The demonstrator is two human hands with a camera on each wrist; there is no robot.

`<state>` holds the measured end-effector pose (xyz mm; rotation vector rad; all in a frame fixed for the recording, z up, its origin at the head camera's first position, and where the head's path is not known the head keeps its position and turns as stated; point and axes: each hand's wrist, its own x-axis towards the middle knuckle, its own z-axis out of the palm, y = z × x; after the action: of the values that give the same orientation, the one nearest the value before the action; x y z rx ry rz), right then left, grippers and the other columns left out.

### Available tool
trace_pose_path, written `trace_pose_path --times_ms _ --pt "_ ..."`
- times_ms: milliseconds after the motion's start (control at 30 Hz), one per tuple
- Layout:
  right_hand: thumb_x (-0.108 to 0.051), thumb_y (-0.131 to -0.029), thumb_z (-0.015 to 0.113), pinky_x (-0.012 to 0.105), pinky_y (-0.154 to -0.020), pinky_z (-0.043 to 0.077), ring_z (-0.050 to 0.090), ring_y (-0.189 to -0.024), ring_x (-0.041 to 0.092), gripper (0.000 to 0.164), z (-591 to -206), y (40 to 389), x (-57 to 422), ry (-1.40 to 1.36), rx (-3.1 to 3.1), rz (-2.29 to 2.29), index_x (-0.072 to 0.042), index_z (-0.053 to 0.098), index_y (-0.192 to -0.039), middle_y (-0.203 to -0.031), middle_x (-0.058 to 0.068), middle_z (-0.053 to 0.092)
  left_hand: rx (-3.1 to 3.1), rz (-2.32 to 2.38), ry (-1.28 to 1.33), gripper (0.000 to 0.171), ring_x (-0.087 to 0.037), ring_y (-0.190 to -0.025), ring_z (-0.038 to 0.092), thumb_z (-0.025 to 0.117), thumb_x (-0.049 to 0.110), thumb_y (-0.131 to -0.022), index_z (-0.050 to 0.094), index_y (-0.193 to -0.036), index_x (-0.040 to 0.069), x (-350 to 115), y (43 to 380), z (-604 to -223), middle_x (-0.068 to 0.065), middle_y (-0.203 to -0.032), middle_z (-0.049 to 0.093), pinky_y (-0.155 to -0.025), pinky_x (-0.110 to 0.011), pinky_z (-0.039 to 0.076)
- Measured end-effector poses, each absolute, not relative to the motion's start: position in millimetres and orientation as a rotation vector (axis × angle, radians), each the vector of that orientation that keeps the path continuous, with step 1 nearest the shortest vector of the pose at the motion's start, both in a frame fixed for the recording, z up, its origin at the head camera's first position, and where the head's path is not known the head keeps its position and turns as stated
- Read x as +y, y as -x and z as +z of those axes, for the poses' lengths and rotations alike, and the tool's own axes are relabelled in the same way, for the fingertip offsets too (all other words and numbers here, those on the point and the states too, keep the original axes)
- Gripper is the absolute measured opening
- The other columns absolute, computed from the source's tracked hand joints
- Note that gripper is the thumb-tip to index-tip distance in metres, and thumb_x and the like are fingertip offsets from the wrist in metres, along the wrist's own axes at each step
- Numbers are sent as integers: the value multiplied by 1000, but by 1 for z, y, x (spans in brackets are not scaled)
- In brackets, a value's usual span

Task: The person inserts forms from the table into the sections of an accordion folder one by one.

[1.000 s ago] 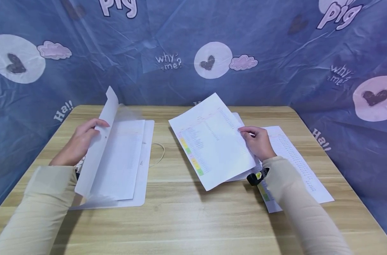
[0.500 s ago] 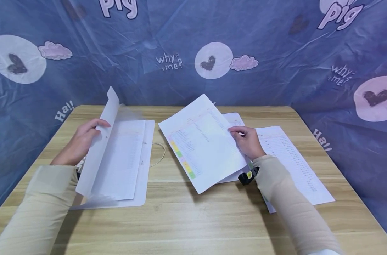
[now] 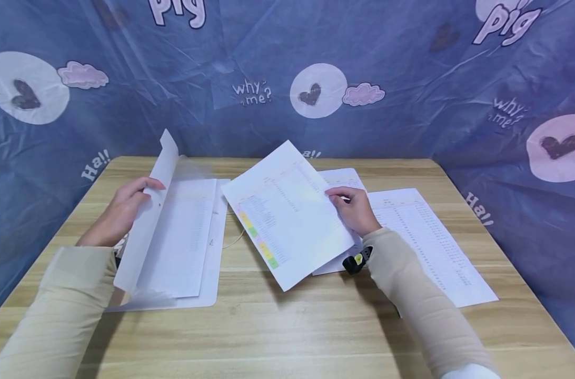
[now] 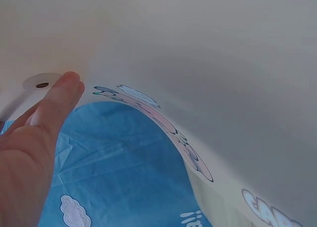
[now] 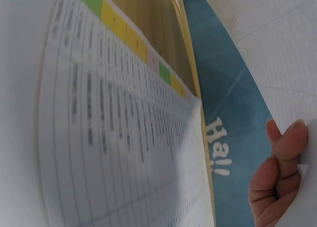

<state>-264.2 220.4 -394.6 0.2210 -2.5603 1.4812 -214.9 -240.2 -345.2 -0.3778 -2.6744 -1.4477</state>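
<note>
Fingers and thumb of the left hand (image 3: 119,213) were pinched together on the cover (image 3: 145,237) of a folder (image 3: 212,276), which stood raised and curved. In the left wrist view, cartoon print (image 4: 153,115) ran along the cover's edge, and a round patch (image 4: 34,79) with a hole sat beside the fingertips. Papers (image 3: 176,247) lay in the folder, just right of that grip, and a cord (image 3: 235,241) lay farther right on the table (image 3: 249,337).

Between the hands was the top sheet (image 3: 292,216), clamped at its right edge by the right hand (image 3: 356,208), thumb against fingers. It slanted over the table, with yellow, green and pink cells down its left side. One corner overlapped the folder; whether they touched could not be told. A lower sheet (image 3: 341,178) showed partly beneath it, just behind the right grip. A black device (image 3: 357,260) sat at the wrist below. Right of that grip, a third sheet (image 3: 434,247) lay angled on the table, partly hidden by the sleeve (image 3: 425,305). Beyond both hands hung a blue backdrop (image 3: 183,95).
</note>
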Motion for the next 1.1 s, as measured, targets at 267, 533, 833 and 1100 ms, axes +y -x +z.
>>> trace_pose_path --times_ms 267,533,833,1100 --pt "-2 -91 56 19 -77 45 58 -99 18 20 -392 267 202 -275 -2529 1515 -3 71 -104 -113 14 65 -2697 -1460 366 35 -12 -92 44 20 6 -96 45 -120 0 -242 215 -345 -12 -120 41 -69 -22 43" --pt "-3 -91 57 22 -74 47 57 -91 15 19 -396 269 187 -296 -2500 1558 -6 71 -102 -111 11 66 -2728 -1446 356 36 -16 -95 43 19 7 -96 43 -122 0 -241 215 -346 -13 -124 39 -70 -22 43" --pt "-6 -91 57 26 -75 48 58 -87 15 18 -399 268 173 -293 -2521 1553 -8 72 -102 -110 9 66 -2707 -1461 361 35 -12 -92 44 20 6 -96 44 -120 0 -241 215 -347 -12 -122 40 -69 -21 43" --pt "-5 -91 57 27 -72 47 58 -82 15 19 -402 269 154 -280 -2526 1573 -10 73 -100 -108 7 66 -2696 -1443 368 35 -11 -93 44 21 7 -96 45 -120 0 -242 213 -347 -10 -122 40 -70 -20 42"
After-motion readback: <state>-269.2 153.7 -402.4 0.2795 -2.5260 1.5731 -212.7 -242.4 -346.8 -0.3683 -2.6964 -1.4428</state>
